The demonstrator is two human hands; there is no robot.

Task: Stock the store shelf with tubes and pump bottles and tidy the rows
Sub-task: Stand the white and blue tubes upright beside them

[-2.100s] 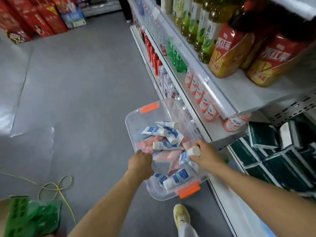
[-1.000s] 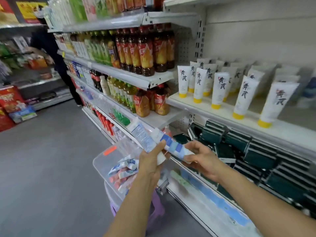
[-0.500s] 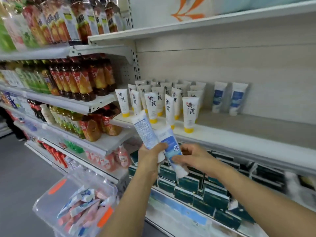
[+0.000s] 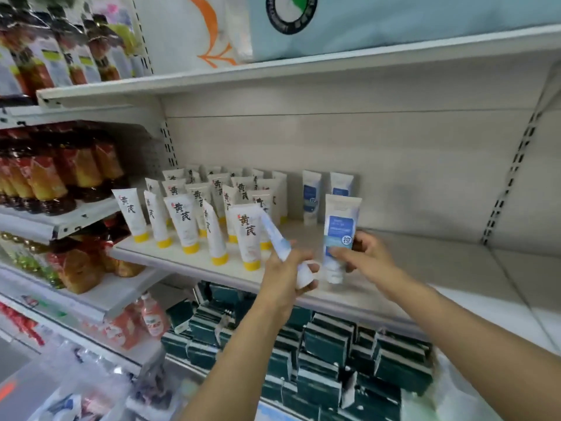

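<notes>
- While both arms are reaching toward a pale store shelf (image 4: 409, 262), the right hand (image 4: 362, 256) is pinching a white and blue tube (image 4: 339, 235) between thumb and fingers, holding it upright, cap down, over the shelf's front part.
- The left hand (image 4: 283, 276) is wrapping its fingers around a second tube (image 4: 280, 244), which is tilting up to the left, cap at the bottom right.
- Yellow-capped tubes (image 4: 185, 220) are standing in rows on the shelf's left part.
- Two blue-labelled tubes (image 4: 311, 197) are standing at the back.
- Dark green boxes (image 4: 328, 354) are filling the shelf below.
</notes>
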